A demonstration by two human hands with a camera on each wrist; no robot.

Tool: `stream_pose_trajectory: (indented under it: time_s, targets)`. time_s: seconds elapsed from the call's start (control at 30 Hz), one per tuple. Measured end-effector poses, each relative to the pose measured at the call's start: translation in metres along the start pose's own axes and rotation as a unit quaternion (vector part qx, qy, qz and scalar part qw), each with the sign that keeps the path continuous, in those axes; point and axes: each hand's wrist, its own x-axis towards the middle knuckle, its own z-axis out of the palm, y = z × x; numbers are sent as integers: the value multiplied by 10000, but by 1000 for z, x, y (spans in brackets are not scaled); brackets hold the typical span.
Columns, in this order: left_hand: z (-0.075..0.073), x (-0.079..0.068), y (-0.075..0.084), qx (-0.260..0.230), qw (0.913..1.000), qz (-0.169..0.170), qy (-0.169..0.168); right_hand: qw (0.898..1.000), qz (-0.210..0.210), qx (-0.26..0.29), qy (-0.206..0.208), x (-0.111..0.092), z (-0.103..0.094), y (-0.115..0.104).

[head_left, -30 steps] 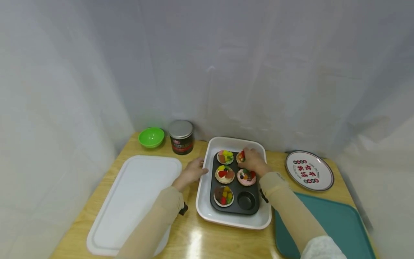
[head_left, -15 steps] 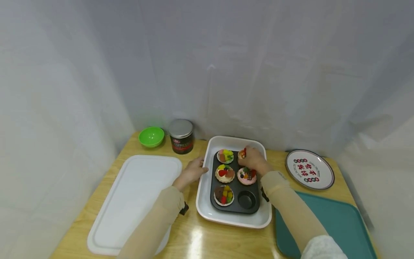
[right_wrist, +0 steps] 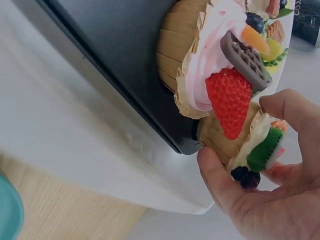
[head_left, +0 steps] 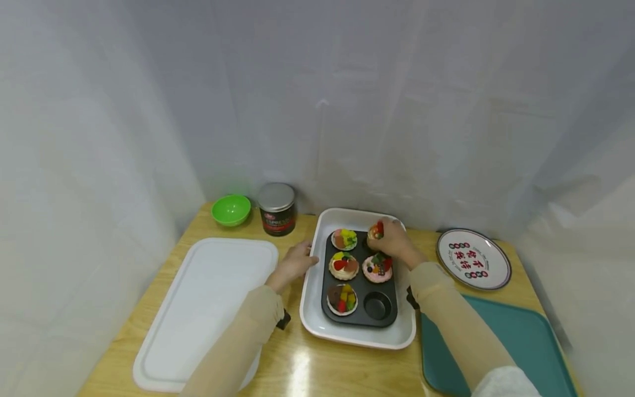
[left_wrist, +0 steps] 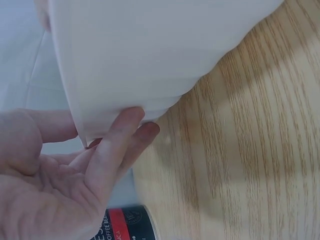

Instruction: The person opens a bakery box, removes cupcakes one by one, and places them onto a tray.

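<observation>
My right hand (head_left: 395, 242) pinches a small fruit tart (right_wrist: 247, 145) between thumb and fingers, over the far right cup of a dark muffin pan (head_left: 360, 292). Kiwi and dark berries top this tart in the right wrist view. Just nearer sits a pink-cream tart (head_left: 376, 270) with a strawberry and a waffle piece. Three more tarts fill the pan's left column, among them a cream one (head_left: 343, 267); the near right cup holds nothing. The pan lies in a deep white tray (head_left: 357, 342). My left hand (left_wrist: 85, 165) grips that tray's left rim, fingers against its outer wall.
A flat white tray (head_left: 208, 314) lies at the left. Behind it stand a green bowl (head_left: 231, 210) and an espresso can (head_left: 276, 212). On the right are a printed plate (head_left: 471, 259) and a teal tray (head_left: 501, 342). A pale curtain (head_left: 317, 110) backs the wooden table.
The right hand has raised the fruit tart up and slightly right, and part of the dark cup beneath now shows. The left hand keeps its place on the tray rim.
</observation>
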Motion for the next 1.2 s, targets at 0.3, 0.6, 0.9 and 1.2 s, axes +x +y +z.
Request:
stream_pose_trajectory:
  time_s: [0.3,0.6,0.9,1.2]
  targets:
    - [0,3,3,-77,9999,-111,62,9998,56,71,168,-13,-15,-5]
    - [-1,6,2,-215,9995,-220,28,9974,15,189,699,-35,-37,0]
    - [-2,6,3,-144,9996,-232,-14,9958,358,139,830,-68,-58,22]
    - [-3,4,3,-153,9996,-213,-52,9943,516,-42,933,-99,-62,50]
